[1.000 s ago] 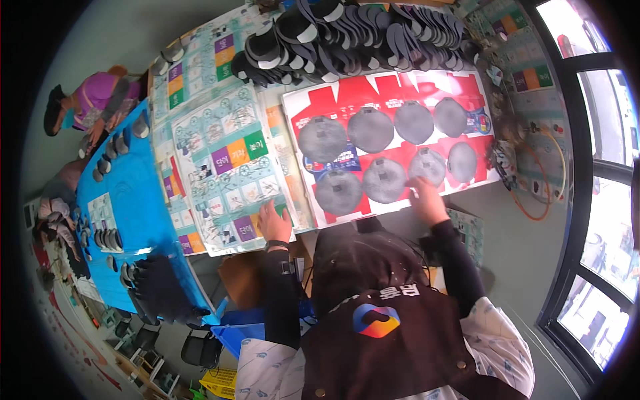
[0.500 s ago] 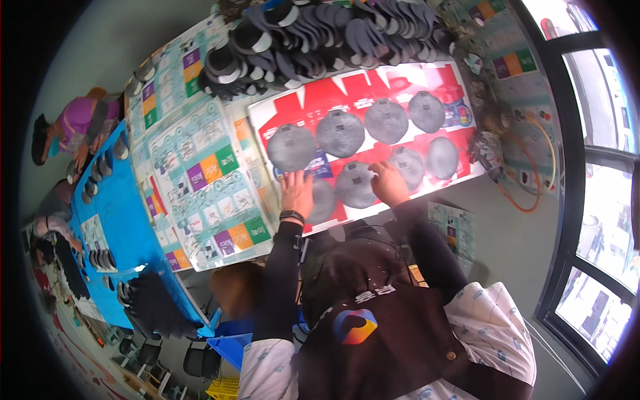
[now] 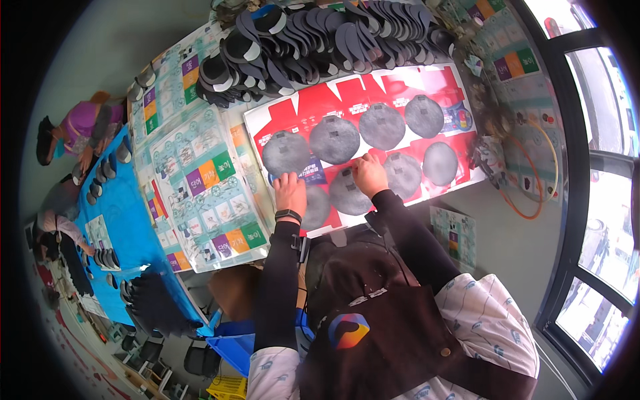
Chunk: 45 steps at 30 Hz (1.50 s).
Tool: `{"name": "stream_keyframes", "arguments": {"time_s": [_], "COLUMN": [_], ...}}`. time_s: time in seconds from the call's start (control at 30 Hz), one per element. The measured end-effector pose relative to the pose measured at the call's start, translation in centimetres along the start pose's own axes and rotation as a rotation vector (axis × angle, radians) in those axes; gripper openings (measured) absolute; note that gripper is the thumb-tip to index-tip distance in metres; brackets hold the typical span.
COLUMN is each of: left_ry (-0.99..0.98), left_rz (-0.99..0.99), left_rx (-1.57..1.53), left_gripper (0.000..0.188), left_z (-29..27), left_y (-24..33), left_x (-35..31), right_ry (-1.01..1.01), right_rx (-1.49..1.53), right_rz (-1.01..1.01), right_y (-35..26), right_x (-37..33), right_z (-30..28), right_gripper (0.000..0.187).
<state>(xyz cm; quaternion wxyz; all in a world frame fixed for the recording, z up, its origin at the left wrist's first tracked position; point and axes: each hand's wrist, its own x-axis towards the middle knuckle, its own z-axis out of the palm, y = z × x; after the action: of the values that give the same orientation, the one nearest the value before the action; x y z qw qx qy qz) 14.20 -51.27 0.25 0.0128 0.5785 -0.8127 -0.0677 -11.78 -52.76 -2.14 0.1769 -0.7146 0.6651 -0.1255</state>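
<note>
Several round grey felt-like discs lie in two rows on a red-and-white printed board (image 3: 460, 80). Most carry a small dark rectangular patch. My left hand (image 3: 291, 193) rests at the near-left disc (image 3: 316, 208), its fingers spread on the disc's upper-left edge. Over the neighbouring disc (image 3: 347, 193) in the near row, my right hand (image 3: 370, 175) has its fingers curled together at the upper right edge. Whatever its fingertips pinch is too small to make out. Behind my left hand lies another grey disc (image 3: 285, 153), beside a dark blue printed patch.
Dense rows of dark curved pieces with pale tips (image 3: 333, 40) line the far side. Printed teal sheets (image 3: 200, 153) cover the table to the left. Further left, people work at a blue table (image 3: 127, 207). An orange hose (image 3: 523, 210) hangs at right, near the window.
My right hand has moved left and slightly up, onto the disc's upper right edge. My left hand has shifted slightly left and stays at the near-left disc.
</note>
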Motion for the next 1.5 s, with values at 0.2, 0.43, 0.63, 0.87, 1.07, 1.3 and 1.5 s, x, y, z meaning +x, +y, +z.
{"name": "stream_keyframes", "arguments": {"time_s": [0.2,0.43,0.63,0.87,1.07,1.3,1.5], "left_ry": [0.033,0.058,0.065,0.184,0.385,0.782,0.687], "left_rz": [-0.267,-0.324,-0.766,-0.975,-1.057,-0.943,-1.259], "left_rx": [-0.156,-0.168,-0.722,-0.981,-1.301,-1.924,-1.872], "left_gripper": [0.014,0.01,0.017,0.021,0.015,0.019,0.025], "left_z": [1.2,-10.3,-15.2,-14.0,-16.5,-10.9,0.1], "left_y": [0.5,-0.7,-19.7,-36.6,-43.1,-49.6,-51.7], "left_x": [-0.3,-6.0,-11.9,-15.3,-10.7,-8.2,-8.0], "right_ry": [-0.228,-0.67,-0.851,-0.584,-0.528,-0.283,-0.058], "right_rx": [-0.089,0.174,0.497,1.076,1.44,1.756,1.246], "right_rz": [-0.048,-0.361,-0.164,0.178,0.245,0.361,0.484], "right_y": [0.7,2.1,-4.9,-25.0,-38.3,-41.7,-38.1], "right_x": [1.6,1.1,-0.3,5.3,14.7,20.8,23.0], "right_z": [1.5,-3.9,-9.6,-6.6,-0.2,7.1,19.7], "right_gripper": [0.016,0.027,0.02,0.019,0.018,0.012,0.02]}}
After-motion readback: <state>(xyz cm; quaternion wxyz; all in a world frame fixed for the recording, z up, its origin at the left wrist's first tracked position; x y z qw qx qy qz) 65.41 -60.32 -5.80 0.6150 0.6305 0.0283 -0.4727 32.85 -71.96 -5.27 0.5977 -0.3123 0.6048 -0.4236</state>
